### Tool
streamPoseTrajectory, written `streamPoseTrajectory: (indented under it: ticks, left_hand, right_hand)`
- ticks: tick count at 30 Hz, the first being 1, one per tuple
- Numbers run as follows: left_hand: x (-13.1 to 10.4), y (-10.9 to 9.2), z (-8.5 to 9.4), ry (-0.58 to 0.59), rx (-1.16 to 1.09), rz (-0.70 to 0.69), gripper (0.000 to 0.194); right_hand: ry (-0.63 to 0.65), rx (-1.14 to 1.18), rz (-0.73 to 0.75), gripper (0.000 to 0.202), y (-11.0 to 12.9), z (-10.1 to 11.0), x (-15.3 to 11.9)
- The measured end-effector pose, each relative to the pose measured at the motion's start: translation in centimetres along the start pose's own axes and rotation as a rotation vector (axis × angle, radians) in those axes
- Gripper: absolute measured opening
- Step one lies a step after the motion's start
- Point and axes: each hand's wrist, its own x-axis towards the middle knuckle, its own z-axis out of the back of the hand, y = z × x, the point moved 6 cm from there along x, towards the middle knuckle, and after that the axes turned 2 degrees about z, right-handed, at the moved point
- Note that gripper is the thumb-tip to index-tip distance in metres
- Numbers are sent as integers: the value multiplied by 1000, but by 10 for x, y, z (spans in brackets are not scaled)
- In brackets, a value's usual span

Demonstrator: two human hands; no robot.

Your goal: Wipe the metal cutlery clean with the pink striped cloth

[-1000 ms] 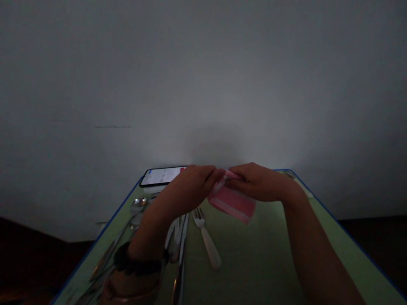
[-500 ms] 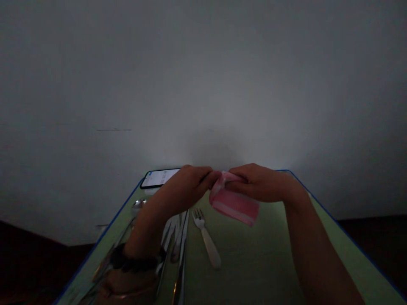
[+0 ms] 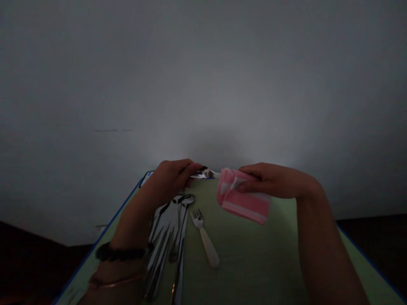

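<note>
My left hand (image 3: 176,178) is closed on the metal head of what looks like a fork (image 3: 207,173), held level above the far edge of the table. Its pale handle runs rightward into a folded pink and white cloth (image 3: 244,203). My right hand (image 3: 270,181) pinches that cloth, thumb in front, so the handle's end is hidden. Below the hands a small fork (image 3: 206,243) with a pale handle lies on the table, prongs away from me. Left of it rest several metal spoons (image 3: 187,201) and other long cutlery (image 3: 162,250), partly hidden by my left forearm.
The green table (image 3: 254,262) has a blue edge and stands against a grey wall (image 3: 203,84). A phone (image 3: 146,177) lies at its far left corner, mostly behind my left hand. The light is dim.
My hands have drawn apart, the left moving left and the right slightly right with the cloth. The metal head of the fork now shows between them, and more of the cutlery is visible.
</note>
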Motion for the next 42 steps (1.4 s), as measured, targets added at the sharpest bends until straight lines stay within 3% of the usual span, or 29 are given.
streamPoseTrajectory:
  ticks: [3,11,15,18,22,23,26,29,33,34,36,38,42]
  left_hand:
    - [0,4,6,-45,-14,37,36]
    - [0,-10,12,-106,-21,115,38]
    - [5,2,9,-201,-135,172,37]
    - [9,10,-11,-161,-448,197,33]
    - [8,5,-63,82,-1066,215,30]
    - [6,5,-75,95,-1177,248,29]
    - [-3,12,-99,42,-1207,302,29]
    - [-13,20,-106,-14,-1182,354,27]
    - [-22,21,-94,-98,-1265,389,26]
    - [-24,19,-92,-110,-1374,409,25]
    - [-29,13,-92,-85,-1655,452,21]
    - [-33,4,-97,1,-1852,481,20]
    - [-44,-14,-115,197,-1879,503,8]
  right_hand:
    - [-34,-18,-16,32,-3,3,-1]
    - [-84,-78,-40,33,2,-4,10]
    - [-71,-55,-7,35,3,-6,17]
    - [-98,26,13,40,-5,-8,23]
    - [-78,233,26,42,-23,-29,27]
    - [-75,267,34,42,-26,-36,26]
    - [-128,262,-10,42,-35,-53,17]
    - [-237,335,-72,39,-43,-63,4]
    - [-380,454,-127,46,-58,-78,-5]
    - [-431,518,-142,50,-64,-83,-6]
    - [-620,927,-156,51,-80,-91,-10]
    - [-706,1207,-136,45,-91,-101,-11]
    - [-772,1568,-38,32,-103,-110,-5]
